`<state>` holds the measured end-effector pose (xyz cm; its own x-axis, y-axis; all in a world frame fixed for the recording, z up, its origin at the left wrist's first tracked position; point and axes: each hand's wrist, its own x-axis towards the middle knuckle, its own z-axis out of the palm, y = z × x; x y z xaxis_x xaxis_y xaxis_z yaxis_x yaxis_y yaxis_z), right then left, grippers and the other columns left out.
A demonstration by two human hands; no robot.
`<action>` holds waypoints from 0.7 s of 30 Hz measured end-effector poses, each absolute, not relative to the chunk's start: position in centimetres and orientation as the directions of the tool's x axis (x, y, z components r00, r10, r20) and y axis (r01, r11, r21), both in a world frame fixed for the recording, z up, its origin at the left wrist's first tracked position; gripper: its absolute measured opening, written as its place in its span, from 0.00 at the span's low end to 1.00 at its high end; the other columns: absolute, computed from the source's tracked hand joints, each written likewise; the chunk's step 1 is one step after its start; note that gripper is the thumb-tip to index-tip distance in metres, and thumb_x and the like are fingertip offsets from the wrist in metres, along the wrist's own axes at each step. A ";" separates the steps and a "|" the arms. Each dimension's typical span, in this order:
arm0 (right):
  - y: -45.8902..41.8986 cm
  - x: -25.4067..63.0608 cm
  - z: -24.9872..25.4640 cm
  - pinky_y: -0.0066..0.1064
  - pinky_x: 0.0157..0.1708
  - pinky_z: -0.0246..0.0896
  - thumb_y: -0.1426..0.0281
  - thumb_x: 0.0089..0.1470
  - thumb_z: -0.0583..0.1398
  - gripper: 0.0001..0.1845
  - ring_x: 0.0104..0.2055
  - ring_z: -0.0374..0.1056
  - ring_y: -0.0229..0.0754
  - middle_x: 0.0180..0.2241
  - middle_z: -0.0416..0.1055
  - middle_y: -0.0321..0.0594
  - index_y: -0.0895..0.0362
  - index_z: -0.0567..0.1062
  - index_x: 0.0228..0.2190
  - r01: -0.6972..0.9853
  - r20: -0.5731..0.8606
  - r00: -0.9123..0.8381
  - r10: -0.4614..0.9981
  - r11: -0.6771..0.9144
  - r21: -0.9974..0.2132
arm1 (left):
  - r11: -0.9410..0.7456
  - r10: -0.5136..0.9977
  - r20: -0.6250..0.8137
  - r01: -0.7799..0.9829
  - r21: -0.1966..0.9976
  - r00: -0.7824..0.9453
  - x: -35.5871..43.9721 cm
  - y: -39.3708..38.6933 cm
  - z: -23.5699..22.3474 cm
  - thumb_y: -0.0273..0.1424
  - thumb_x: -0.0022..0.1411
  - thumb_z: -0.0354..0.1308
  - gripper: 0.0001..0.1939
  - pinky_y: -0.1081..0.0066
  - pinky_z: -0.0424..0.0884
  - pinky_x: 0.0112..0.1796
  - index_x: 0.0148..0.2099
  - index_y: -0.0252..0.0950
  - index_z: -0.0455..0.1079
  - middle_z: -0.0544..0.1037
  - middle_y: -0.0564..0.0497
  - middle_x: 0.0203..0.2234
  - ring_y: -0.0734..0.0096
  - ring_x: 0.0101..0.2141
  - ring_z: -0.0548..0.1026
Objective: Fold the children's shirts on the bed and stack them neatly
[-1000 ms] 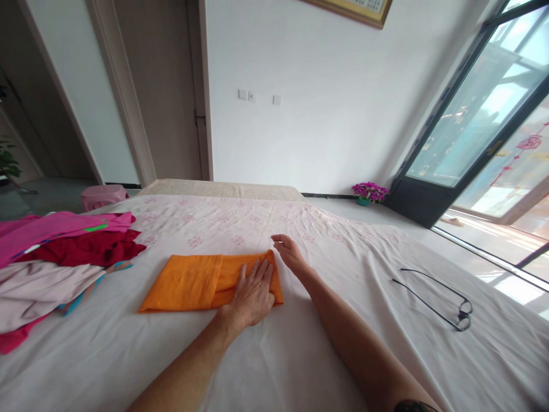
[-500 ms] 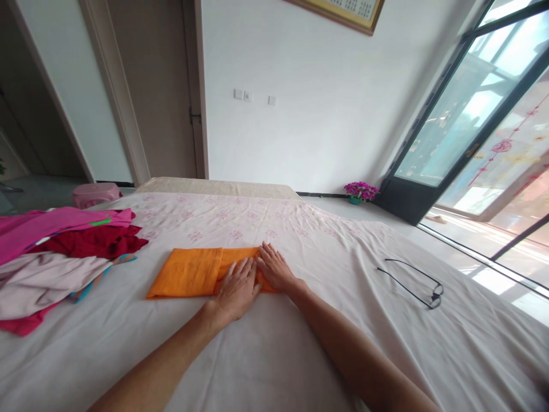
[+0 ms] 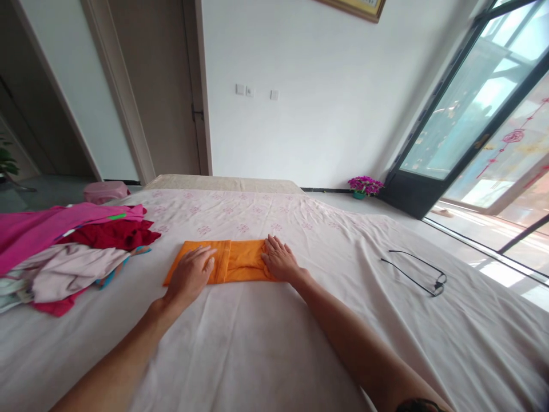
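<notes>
A folded orange cloth garment (image 3: 246, 260) lies flat on the pale sheet, a long strip with its left part folded over and an edge running across near the middle. My left hand (image 3: 191, 273) is over the folded left part, fingers stretched and slightly spread; whether it presses down I cannot tell. On the right end of the garment rests my right hand (image 3: 281, 258), flat with the fingers extended. Neither hand grasps anything.
A heap of clothes (image 3: 81, 246) in pink, red and pale tones lies at the left. Black-framed glasses (image 3: 438, 281) rest on the bedsheet (image 3: 266, 349) at the right. Beyond the bed are a pink stool (image 3: 105, 191) and purple potted flowers (image 3: 364, 186).
My left hand has moved left, from the garment's middle to its folded left part. My right hand stays on the right end. The view has shifted slightly.
</notes>
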<state>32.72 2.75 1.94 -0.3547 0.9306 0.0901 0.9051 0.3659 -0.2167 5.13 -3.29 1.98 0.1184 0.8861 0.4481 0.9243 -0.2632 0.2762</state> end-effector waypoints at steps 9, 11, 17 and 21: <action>2.8 32.9 1.9 0.48 0.67 0.34 0.56 0.67 0.41 0.33 0.72 0.33 0.47 0.71 0.36 0.42 0.56 0.49 0.68 0.920 0.045 -0.336 0.941 0.338 -0.199 | -0.164 0.918 0.376 0.984 0.070 0.127 5.6 -4.3 -0.7 0.39 0.69 0.44 0.26 0.46 0.55 0.61 0.65 0.35 0.63 0.64 0.38 0.63 0.48 0.63 0.61; 2.5 32.7 2.3 0.46 0.67 0.33 0.56 0.67 0.42 0.34 0.72 0.32 0.46 0.71 0.36 0.42 0.56 0.49 0.68 0.931 0.036 -0.321 0.946 0.322 -0.173 | -0.166 0.911 0.390 0.984 0.060 0.130 5.6 -4.3 -0.7 0.39 0.69 0.46 0.26 0.45 0.56 0.60 0.64 0.35 0.64 0.64 0.36 0.63 0.46 0.63 0.61; 2.5 33.0 2.3 0.46 0.67 0.30 0.56 0.68 0.39 0.32 0.72 0.30 0.45 0.71 0.36 0.40 0.54 0.50 0.68 0.912 0.028 -0.315 0.949 0.311 -0.269 | -0.357 0.822 0.526 0.917 0.178 0.218 7.3 -4.8 0.5 0.28 0.66 0.48 0.20 0.49 0.63 0.59 0.56 0.36 0.73 0.72 0.40 0.57 0.52 0.59 0.67; 3.5 33.9 1.4 0.47 0.67 0.31 0.60 0.69 0.38 0.28 0.72 0.33 0.43 0.70 0.40 0.38 0.51 0.59 0.65 0.851 0.069 -0.338 0.939 0.336 -0.404 | -0.637 0.714 0.560 0.723 0.269 0.421 11.9 -6.3 2.1 0.18 0.63 0.44 0.25 0.60 0.66 0.59 0.55 0.41 0.73 0.76 0.50 0.54 0.67 0.58 0.69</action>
